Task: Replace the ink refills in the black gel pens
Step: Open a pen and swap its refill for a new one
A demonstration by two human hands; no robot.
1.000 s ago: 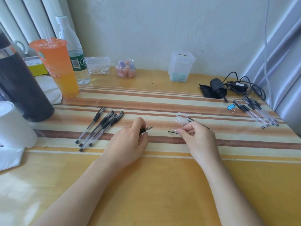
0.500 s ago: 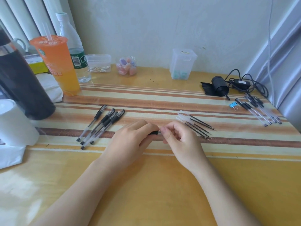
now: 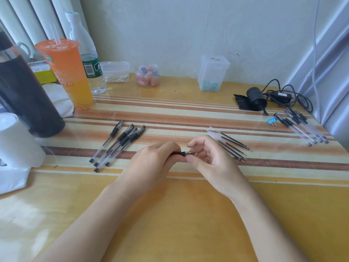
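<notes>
The black gel pen is between the two hands, just above the striped mat. It lies flat and points to the right. The left hand has its fingers curled round the pen, so most of the pen is hidden. Only the black grip and the pointy tip stick out. The right hand pinches that tip between the thumb and the first finger. Its other fingers are bent loosely and hold nothing. The two hands are close together, almost touching at the pen.

Just past the right hand, a small bunch of ink refills lies on the mat. Their thin points face away to the right. To the left of the left hand, four black gel pens lie side by side, slanted. Well off to the right of the right hand lies another bunch of pens, with a small blue binder clip beside them. Behind those sit a black roll and a black cable.

Far beyond the left hand stands an orange drink cup with a straw, with a water bottle just behind it. A tall dark flask and a white paper roll stand further left. By the wall sit a clear box of cotton swabs, a little jar of coloured bits and a tall clear box.
</notes>
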